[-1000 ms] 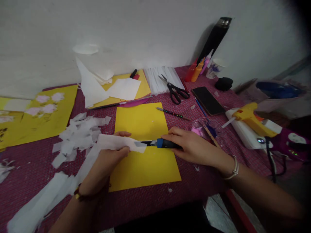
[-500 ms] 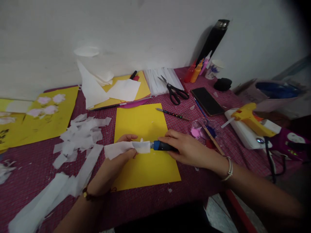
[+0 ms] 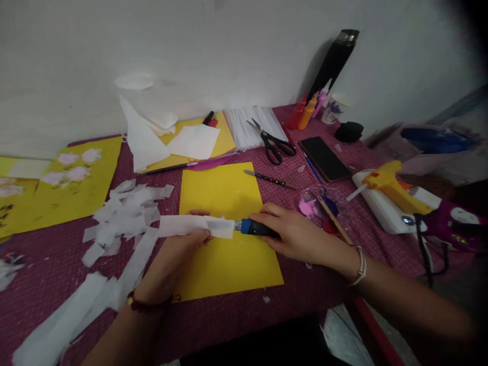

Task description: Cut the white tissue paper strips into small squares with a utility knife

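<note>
My left hand (image 3: 188,239) is closed on a folded white paper strip (image 3: 183,225), pinching it between thumb and fingers. My right hand (image 3: 287,231) grips the dark handle of a utility knife (image 3: 257,227) with a blue collar. The knife's metal blade points left, its tip at the strip's right end and partly hidden by the paper. Both hands are over a yellow sheet (image 3: 224,274). A pile of cut white paper pieces (image 3: 125,213) lies left of my left hand, with longer white strips (image 3: 80,305) nearer me.
Black scissors (image 3: 272,142), a patterned pen (image 3: 267,179) and a phone (image 3: 324,158) lie beyond my hands. On the right are a paint palette (image 3: 307,195) and a yellow glue gun (image 3: 398,188). Paint bottles (image 3: 307,114) stand near the wall. Decorated yellow sheets (image 3: 95,175) lie left.
My left hand has shifted slightly left, and the paper strip now lies straighter and more stretched out. The knife and my right hand are almost where they were.
</note>
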Tool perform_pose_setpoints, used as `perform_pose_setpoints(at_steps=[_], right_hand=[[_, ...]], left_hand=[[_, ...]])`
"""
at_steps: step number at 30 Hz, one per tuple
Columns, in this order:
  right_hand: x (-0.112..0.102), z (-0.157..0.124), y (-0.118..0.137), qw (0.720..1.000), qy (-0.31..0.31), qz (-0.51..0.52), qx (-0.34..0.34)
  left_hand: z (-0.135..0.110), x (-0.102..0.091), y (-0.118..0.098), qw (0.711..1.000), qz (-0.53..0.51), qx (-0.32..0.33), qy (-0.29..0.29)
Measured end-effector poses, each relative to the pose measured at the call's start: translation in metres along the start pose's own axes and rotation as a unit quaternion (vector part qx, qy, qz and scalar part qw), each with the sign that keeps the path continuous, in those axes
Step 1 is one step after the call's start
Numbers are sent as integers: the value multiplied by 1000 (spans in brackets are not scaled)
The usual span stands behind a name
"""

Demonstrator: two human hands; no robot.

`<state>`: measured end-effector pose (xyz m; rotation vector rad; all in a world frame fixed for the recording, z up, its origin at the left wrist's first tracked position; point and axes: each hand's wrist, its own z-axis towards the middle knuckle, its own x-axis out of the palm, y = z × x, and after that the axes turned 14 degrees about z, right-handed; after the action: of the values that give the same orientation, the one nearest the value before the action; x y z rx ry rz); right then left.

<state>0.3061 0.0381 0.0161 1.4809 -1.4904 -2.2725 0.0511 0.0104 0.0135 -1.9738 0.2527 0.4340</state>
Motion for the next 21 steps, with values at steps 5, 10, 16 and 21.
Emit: perform_pose_setpoints(at_steps=[5, 10, 16, 21], right_hand=[[4, 1, -2, 1000, -4, 1, -4], [4, 2, -4, 1000, 3, 6, -3], [-15, 0, -4, 999, 4, 31, -10], [-20, -2, -3, 999, -7, 47, -18]], left_hand=[[-3, 2, 6, 997, -55, 10, 51], [3, 0, 22, 996, -36, 52, 63], [9, -14, 12, 992, 84, 65, 68], [10, -18, 10, 995, 26, 61, 79]])
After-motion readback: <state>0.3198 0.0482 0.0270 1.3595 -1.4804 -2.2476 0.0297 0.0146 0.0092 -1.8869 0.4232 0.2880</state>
